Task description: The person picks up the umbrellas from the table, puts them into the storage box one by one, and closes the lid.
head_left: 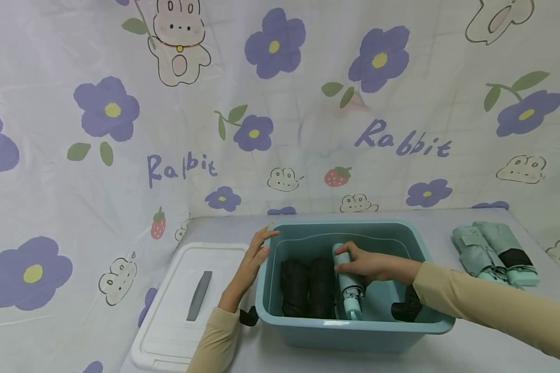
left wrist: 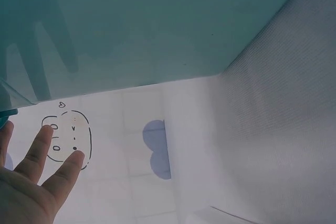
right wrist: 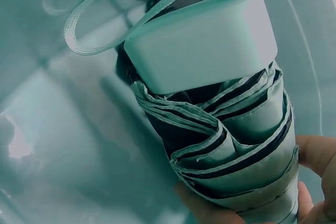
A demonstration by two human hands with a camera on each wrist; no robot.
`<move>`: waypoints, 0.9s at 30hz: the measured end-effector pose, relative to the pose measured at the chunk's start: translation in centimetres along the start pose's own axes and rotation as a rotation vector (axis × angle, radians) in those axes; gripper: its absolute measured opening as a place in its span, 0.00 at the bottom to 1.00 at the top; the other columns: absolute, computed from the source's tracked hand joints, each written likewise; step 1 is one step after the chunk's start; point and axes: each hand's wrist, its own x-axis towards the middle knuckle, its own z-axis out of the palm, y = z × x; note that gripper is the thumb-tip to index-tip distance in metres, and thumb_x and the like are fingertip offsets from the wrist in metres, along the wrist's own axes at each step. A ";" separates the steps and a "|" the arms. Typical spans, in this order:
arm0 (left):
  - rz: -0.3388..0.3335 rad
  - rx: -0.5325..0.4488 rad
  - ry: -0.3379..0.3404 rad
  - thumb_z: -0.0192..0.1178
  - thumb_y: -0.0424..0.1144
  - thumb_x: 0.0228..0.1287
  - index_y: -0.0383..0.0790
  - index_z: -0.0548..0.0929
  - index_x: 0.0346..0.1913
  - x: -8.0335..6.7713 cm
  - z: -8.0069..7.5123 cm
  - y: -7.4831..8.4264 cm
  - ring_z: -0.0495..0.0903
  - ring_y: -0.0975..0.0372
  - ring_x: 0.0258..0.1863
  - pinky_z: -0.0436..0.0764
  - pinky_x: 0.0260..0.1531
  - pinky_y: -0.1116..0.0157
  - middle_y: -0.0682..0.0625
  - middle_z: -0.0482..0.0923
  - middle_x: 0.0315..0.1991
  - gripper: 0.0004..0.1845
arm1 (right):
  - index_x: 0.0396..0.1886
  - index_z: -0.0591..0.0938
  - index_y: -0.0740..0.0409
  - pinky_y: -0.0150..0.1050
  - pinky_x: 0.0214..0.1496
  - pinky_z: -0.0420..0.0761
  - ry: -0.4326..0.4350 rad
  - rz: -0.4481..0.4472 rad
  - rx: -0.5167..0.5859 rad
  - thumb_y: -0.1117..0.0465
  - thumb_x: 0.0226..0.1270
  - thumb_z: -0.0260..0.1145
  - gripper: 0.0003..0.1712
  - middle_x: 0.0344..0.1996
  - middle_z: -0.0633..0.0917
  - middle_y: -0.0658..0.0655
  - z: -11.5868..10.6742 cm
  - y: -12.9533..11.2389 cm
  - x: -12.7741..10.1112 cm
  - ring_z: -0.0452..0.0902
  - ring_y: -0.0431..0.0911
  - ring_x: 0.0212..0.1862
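A white bin lid (head_left: 182, 305) with a grey handle strip is lying flat on the table at far left, just beside the teal storage bin (head_left: 354, 331). The left hand (head_left: 254, 259) is resting against the bin's left rim, fingers straight and loosely spread, gripping nothing; in the left wrist view its fingertips (left wrist: 73, 158) are lying close under the bin wall (left wrist: 157, 30). Inside the bin, two black folded umbrellas (head_left: 308, 287) are lying side by side along the left half. Just right of them, touching, the mint folded umbrella (head_left: 350, 290) is sitting with its handle cap toward the near wall. The right hand (head_left: 366, 264) is reaching into the bin and wrapping its fingers around this umbrella's far end. The right wrist view is showing the cap (right wrist: 202, 40), wrist strap loop (right wrist: 105, 14) and pleated canopy folds, with fingers (right wrist: 210, 211) curling underneath. At far right, two more mint folded umbrellas (head_left: 494, 254) are lying together on the table, well apart from the bin.
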 end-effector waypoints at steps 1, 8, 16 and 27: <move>0.000 -0.003 0.000 0.35 0.31 0.72 0.30 0.61 0.65 0.0 0.0 0.0 0.45 0.44 0.71 0.48 0.61 0.37 0.35 0.45 0.71 0.21 | 0.62 0.52 0.57 0.48 0.35 0.78 -0.002 0.002 -0.007 0.59 0.69 0.56 0.29 0.58 0.53 0.71 0.0 0.0 0.1 0.69 0.58 0.47; -0.002 -0.005 0.008 0.35 0.28 0.70 0.30 0.62 0.65 0.1 0.0 -0.1 0.45 0.46 0.71 0.49 0.61 0.37 0.36 0.45 0.71 0.22 | 0.60 0.53 0.58 0.48 0.35 0.77 -0.002 0.037 -0.063 0.60 0.69 0.56 0.27 0.54 0.58 0.71 0.5 0.7 1.3 0.69 0.57 0.44; -0.014 -0.015 0.008 0.36 0.32 0.72 0.32 0.62 0.65 -0.2 0.1 -0.3 0.45 0.47 0.71 0.51 0.61 0.37 0.37 0.45 0.72 0.22 | 0.59 0.56 0.59 0.53 0.37 0.77 0.029 0.054 -0.174 0.62 0.66 0.59 0.27 0.60 0.54 0.77 1.2 2.3 2.1 0.68 0.64 0.51; -0.011 -0.030 0.009 0.35 0.28 0.70 0.32 0.61 0.66 -0.2 0.2 -0.4 0.43 0.43 0.71 0.47 0.61 0.35 0.39 0.45 0.72 0.22 | 0.56 0.54 0.60 0.53 0.40 0.78 0.016 0.071 -0.164 0.64 0.64 0.61 0.29 0.54 0.61 0.72 1.6 2.5 2.6 0.70 0.57 0.46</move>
